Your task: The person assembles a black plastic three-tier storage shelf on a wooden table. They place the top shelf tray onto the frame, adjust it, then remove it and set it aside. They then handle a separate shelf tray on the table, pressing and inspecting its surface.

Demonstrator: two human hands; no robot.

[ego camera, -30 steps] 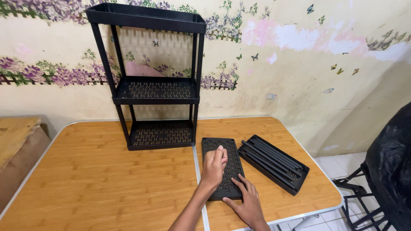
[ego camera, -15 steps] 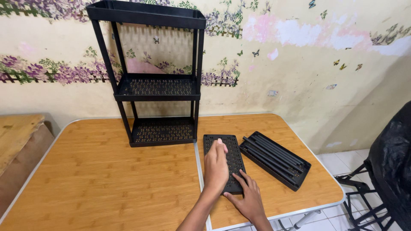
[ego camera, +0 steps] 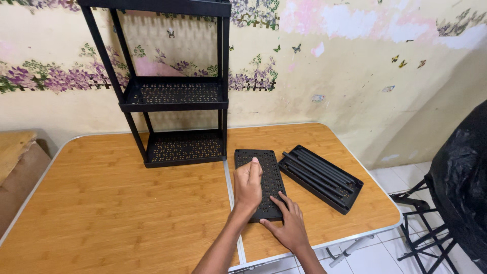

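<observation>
Looking down from the head camera, we start far to the left of our hands, where a tan wooden block [ego camera: 12,152] sits just off the edge of the wood-grain folding table [ego camera: 111,203]. Up and to the left of our left hand stands a black three-tier plastic rack [ego camera: 175,91], upright at the back of the table against the flowered wall [ego camera: 355,61]; its top tier is cut off by the frame, and its lower two perforated shelves show clearly.

Our left hand [ego camera: 248,183] lies on the flat perforated black shelf panel [ego camera: 266,170], just right of the table's centre seam. Its fingers are curled into a loose fist, knuckles up, with the thumb tip pressing on the panel near its far end; it wraps around nothing that we can see. Our right hand [ego camera: 290,226] rests at the panel's near right corner, open, fingers spread and fingertips touching the panel's surface.

Just beside the panel, to the right of both hands, lies another black shelf tray [ego camera: 350,195], turned at an angle, with a bundle of black poles [ego camera: 317,172] lying lengthwise in it. Farther right, off the table, a black plastic-covered bulk [ego camera: 461,177] stands over a black metal frame [ego camera: 426,228] on the white tile floor.
</observation>
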